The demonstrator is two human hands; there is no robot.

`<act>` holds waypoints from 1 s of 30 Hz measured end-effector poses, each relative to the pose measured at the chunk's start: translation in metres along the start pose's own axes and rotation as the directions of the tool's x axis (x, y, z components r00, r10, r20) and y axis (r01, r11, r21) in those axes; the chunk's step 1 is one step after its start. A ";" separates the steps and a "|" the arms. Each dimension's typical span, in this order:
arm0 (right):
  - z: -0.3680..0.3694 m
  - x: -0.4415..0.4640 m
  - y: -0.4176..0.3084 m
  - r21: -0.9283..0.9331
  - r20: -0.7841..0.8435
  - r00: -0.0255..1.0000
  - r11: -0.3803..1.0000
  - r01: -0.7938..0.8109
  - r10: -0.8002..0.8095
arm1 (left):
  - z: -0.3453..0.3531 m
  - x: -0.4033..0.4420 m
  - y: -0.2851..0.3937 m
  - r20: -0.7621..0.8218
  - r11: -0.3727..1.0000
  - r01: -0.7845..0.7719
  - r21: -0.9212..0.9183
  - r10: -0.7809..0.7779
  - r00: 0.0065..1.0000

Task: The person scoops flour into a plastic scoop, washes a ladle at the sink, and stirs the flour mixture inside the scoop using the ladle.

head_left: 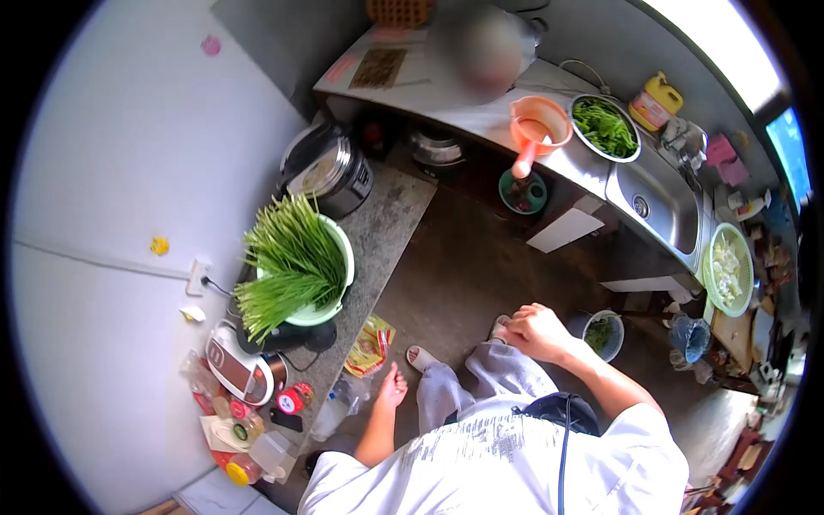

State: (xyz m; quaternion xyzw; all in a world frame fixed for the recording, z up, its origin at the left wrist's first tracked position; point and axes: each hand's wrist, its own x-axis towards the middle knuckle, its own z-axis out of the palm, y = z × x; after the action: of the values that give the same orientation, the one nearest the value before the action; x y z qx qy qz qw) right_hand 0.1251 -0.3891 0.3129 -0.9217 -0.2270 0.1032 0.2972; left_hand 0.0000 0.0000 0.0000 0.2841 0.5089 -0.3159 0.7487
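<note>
My left hand (392, 388) hangs low beside the stone counter, its fingers curled and nothing visible in them. It is nearest to a yellow and red bag (371, 346) on the floor. My right hand (534, 332) is over the floor in front of my right leg, fingers folded in, with no object showing. On the counter at the left, a pale green basin (343, 257) holds long green stalks (292, 262). A steel bowl (606, 127) of cut greens stands beside the sink, with an orange dipper (539, 129) to its left.
A pressure cooker (335, 176) and a white appliance (236, 365) stand on the left counter (386, 215). The sink (657, 202) is at the right, near a basket of pale pieces (728, 268). A bucket (602, 335) and a green bin (522, 190) are low down.
</note>
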 end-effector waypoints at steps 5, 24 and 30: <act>-0.097 -0.095 0.088 0.072 -0.240 0.959 0.988 -0.137 0.151 | 0.199 -0.038 -0.014 0.174 0.939 -0.124 0.320 0.070 0.982; -0.166 -0.188 0.188 0.265 -0.463 0.718 0.854 -0.448 0.520 | 0.494 -0.124 0.005 0.488 0.700 -0.532 0.476 0.294 0.822; -0.189 -0.156 0.209 0.324 -0.557 0.617 0.829 -0.455 0.556 | 0.587 -0.056 0.079 0.522 0.261 -0.673 0.692 0.463 0.716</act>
State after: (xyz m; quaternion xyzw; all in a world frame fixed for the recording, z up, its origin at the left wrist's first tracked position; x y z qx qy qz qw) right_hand 0.1243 -0.7094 0.3486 -0.9020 0.1640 -0.1149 0.3824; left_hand 0.3863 -0.3778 0.2495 0.7394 0.0631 -0.2576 0.6188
